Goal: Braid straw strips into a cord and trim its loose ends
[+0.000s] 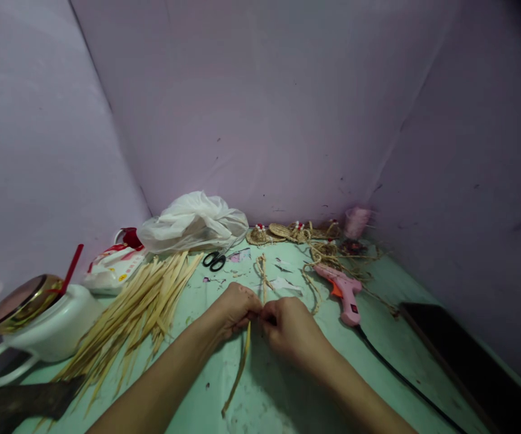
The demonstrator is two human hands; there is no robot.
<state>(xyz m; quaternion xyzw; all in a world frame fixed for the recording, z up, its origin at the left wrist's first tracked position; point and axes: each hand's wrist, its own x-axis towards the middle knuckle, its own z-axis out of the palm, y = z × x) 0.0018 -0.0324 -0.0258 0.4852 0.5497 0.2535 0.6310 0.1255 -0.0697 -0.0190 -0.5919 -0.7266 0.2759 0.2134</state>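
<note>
My left hand [238,308] and my right hand [285,325] meet over the middle of the pale green table, both with fingers pinched. Between them runs a twisted straw cord [264,277], its looped far end lying on the table beyond my fingers. A loose flat strip of straw [242,364] hangs from under my left hand toward me. My right fingertips press on the cord beside my left ones; the exact grip point is hidden by the fingers. Left of my hands lies a bundle of dry straw strips [140,307].
Black-handled scissors [215,260] lie beyond my left hand, near a white plastic bag [194,223]. A pink glue gun [341,292] with a black cable is at right, near a dark flat slab [459,367]. Small woven straw pieces [260,235] line the wall. A white mug [56,319] stands left.
</note>
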